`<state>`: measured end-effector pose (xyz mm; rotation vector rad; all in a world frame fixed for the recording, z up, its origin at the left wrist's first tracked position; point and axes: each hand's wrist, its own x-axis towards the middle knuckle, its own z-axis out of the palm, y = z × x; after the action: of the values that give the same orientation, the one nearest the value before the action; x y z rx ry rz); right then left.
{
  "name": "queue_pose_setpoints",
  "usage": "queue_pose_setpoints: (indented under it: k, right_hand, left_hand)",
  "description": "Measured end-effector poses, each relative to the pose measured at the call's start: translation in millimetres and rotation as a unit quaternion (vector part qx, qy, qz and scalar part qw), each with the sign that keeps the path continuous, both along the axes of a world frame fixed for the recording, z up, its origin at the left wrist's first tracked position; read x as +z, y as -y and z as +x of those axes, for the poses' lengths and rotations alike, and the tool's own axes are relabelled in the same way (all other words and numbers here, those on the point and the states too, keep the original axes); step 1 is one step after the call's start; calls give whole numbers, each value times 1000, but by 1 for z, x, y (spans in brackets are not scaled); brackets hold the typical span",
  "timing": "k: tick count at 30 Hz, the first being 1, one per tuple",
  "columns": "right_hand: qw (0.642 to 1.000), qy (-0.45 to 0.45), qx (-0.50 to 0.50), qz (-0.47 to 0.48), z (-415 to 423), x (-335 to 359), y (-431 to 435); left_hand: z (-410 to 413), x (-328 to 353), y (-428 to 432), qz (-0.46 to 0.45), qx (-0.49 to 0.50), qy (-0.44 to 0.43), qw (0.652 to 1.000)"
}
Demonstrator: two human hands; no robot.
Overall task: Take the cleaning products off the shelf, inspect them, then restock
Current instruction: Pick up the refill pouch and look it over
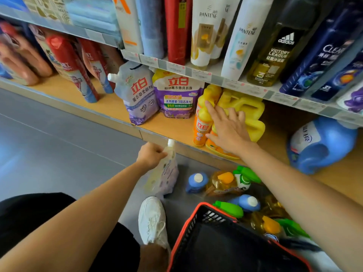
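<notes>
On the low wooden shelf [176, 132], right of centre, stand stiff yellow plastic jugs [253, 112]; the right hand [229, 130] lies flat on them, grip released. Nearer, the left hand [151, 155] pinches a soft lavender refill pouch [167, 179] below its spout, probably the firmest hold.
</notes>
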<state>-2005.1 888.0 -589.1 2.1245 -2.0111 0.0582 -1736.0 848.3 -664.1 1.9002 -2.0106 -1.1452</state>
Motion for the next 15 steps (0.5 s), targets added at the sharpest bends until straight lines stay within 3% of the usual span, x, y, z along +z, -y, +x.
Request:
queue_pose_setpoints:
  k: [3, 7, 11, 15]
  right_hand:
    - [1000, -10, -8, -15, 2, -4, 1]
    - [999, -24, -22, -21, 3, -8, 3]
    - [999, -26, -21, -36, 3, -12, 4]
    - [998, -23, -27, -45, 3, -14, 5]
  left_hand:
    - [-21, 1, 25, 2, -22, -38, 999]
    - [-47, 19, 79, -63, 111, -159, 979]
    - [-64, 31, 131, -111, 169, -335, 920]
    - [-68, 29, 157, -103, 142, -365, 914]
